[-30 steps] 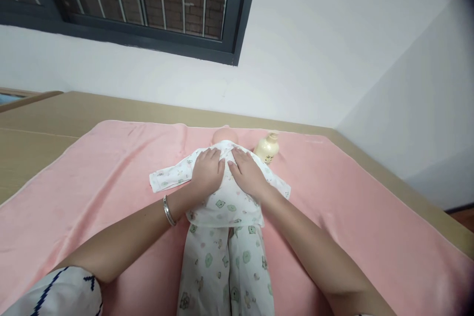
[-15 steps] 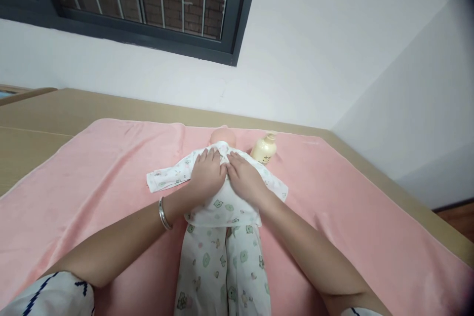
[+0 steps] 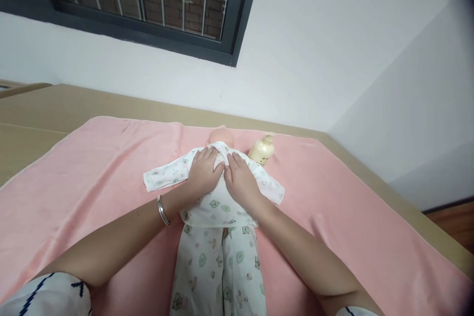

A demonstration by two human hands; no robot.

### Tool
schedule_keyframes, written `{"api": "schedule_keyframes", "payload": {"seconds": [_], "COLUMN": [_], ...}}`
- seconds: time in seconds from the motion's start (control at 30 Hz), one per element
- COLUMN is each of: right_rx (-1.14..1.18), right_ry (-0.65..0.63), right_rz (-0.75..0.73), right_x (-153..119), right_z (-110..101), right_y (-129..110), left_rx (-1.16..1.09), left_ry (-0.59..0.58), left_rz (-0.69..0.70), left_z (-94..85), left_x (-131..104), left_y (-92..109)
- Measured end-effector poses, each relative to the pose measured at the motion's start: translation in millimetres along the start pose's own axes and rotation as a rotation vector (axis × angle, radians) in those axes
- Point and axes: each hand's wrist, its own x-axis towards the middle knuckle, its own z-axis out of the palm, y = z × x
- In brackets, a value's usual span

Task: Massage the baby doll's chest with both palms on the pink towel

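A baby doll [image 3: 221,136] lies on its back, with only the top of its head showing beyond the collar. It wears a white printed top [image 3: 218,207] and matching trousers [image 3: 200,266]. My left hand [image 3: 204,170] rests flat on the left half of the doll's chest, its fingers stretched toward the collar. On the other half lies my right hand [image 3: 241,180], also flat and open, with its thumb close to the left thumb. Both sleeves of the top spread out sideways. A cream-coloured bottle [image 3: 262,150] stands or leans beyond my right hand, near the doll's shoulder.
A pink blanket [image 3: 111,168] lies under the doll, over a wooden surface [image 3: 37,108]. Behind it rise a white wall [image 3: 296,59] and a dark-framed window [image 3: 231,29] with bars. Brown wood [image 3: 450,224] shows low at the right.
My hands stay flat on the doll's chest, with the left thumb spread slightly more from its fingers. The whole view has shifted a little.
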Motion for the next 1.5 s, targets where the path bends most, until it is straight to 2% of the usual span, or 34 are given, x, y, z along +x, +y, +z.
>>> {"api": "schedule_keyframes", "payload": {"seconds": [0.27, 1.3, 1.5], "right_rx": [0.012, -0.010, 0.007], "right_ry": [0.017, 0.023, 0.041], "right_rz": [-0.033, -0.035, -0.049], "right_x": [0.1, 0.5, -0.3], "right_z": [0.6, 2.2, 3.1], "right_y": [1.7, 2.0, 2.8], "left_rx": [-0.037, -0.057, -0.058], "left_ry": [0.057, 0.046, 0.073], "left_rz": [-0.005, -0.008, -0.007], "left_z": [1.8, 1.7, 3.2], "left_x": [-6.3, -5.7, -6.3], "left_y": [4.0, 2.7, 2.3]}}
